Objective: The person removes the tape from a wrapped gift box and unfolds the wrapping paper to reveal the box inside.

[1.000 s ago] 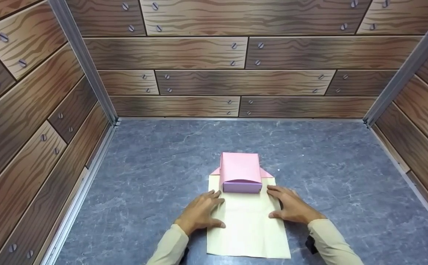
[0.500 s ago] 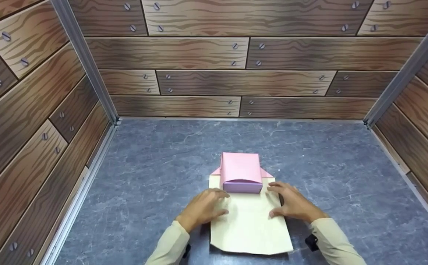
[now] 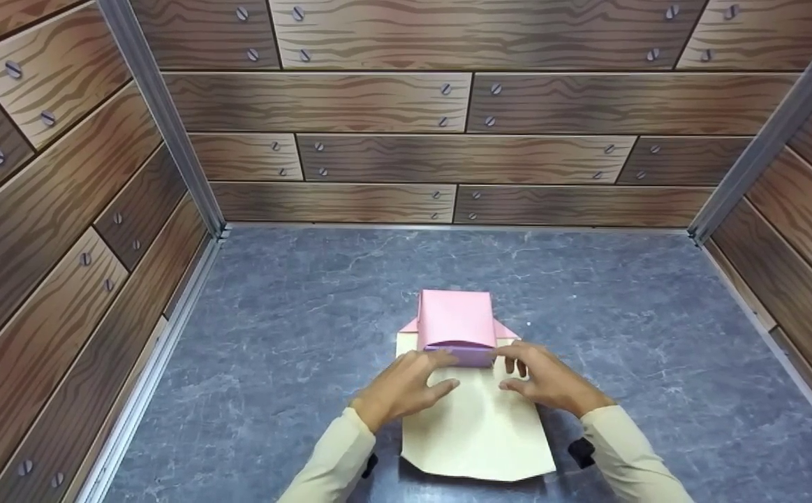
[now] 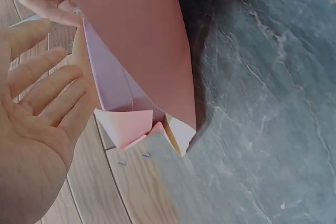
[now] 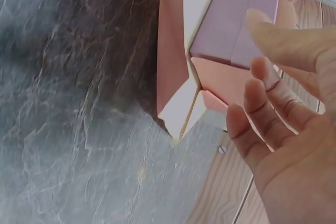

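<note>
A purple box (image 3: pixel 472 357) lies on a sheet of paper (image 3: pixel 475 443), cream on its upper side. A pink part of the paper (image 3: pixel 456 318) covers the box top, its near edge bowed up. The sheet's near part lifts off the surface, showing its pink underside (image 4: pixel 142 40) in the left wrist view. My left hand (image 3: pixel 409 384) is over the sheet, fingers extended across the box's near face. With loosely bent fingers, my right hand (image 3: pixel 549 377) has its index fingertip at the box's near right corner. In the right wrist view its thumb (image 5: pixel 283 40) overlaps the box.
The grey marbled tabletop (image 3: pixel 294 314) surrounds the paper. Wood-patterned panels (image 3: pixel 378 157) stand at the back and both sides, with metal posts (image 3: pixel 168 133) at the corners. Small pink triangular folds (image 3: pixel 505 328) stick out on either side of the box.
The sheet's near edge has risen from the table and curved. My left hand has moved right and forward to the box's near face; the right has shifted slightly inward to its corner.
</note>
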`<act>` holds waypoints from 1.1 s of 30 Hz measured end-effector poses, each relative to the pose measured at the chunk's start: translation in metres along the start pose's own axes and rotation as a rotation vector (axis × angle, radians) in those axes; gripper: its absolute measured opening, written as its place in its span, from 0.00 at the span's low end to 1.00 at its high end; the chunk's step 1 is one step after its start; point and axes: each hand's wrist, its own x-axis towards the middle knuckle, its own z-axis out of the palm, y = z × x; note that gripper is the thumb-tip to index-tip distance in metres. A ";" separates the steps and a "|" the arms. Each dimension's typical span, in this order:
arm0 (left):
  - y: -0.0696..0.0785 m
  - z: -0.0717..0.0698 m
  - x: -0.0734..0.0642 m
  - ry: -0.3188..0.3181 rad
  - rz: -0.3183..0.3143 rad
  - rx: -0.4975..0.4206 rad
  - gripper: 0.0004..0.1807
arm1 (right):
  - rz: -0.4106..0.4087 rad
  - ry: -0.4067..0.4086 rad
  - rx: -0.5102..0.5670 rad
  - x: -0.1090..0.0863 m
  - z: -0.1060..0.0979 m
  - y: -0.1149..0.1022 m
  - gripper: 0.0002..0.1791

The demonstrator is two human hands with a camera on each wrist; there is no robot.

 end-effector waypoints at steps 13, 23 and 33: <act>0.000 -0.008 0.004 0.042 -0.095 0.171 0.30 | 0.053 -0.001 0.056 0.008 -0.005 -0.001 0.33; -0.003 -0.017 0.019 0.121 -0.155 0.076 0.32 | 0.053 0.052 0.053 0.019 -0.010 0.005 0.37; -0.011 -0.024 0.034 0.141 -0.223 -0.053 0.35 | 0.095 0.166 0.048 0.030 -0.012 0.009 0.35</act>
